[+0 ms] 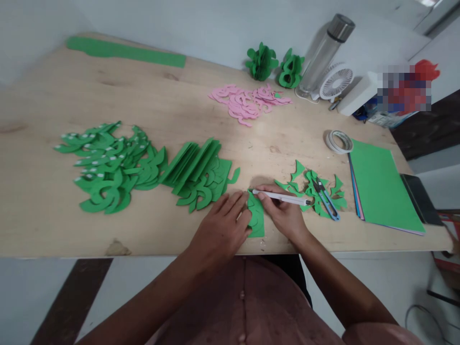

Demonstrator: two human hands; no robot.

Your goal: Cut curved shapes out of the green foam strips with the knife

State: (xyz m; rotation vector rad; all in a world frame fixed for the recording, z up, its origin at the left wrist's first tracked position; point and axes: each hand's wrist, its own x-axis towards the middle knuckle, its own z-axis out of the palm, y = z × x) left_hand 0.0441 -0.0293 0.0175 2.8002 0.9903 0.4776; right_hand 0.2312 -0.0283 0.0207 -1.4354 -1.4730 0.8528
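Note:
My right hand (283,213) is closed around a white pen (283,196), its tip at the top edge of a small green paper piece (257,230). Curved lines show on that piece. My left hand (224,223) lies flat over the piece's left side, fingers extended and pressing it to the table; part of the piece is hidden under them. Just left of my hands stand folded green papers (194,165) beside cut green shapes (201,194). To the right, blue-handled thread snips (327,200) rest on green paper scraps (316,184).
Green cutouts with white tabs (108,163) are heaped left on the wooden table (172,105). Pink cutouts (244,103), green paper ornaments (261,62), a bottle (325,57) and small fan (336,82) stand behind. Tape rolls (339,142), coloured sheets (386,187) and a phone (420,199) lie right.

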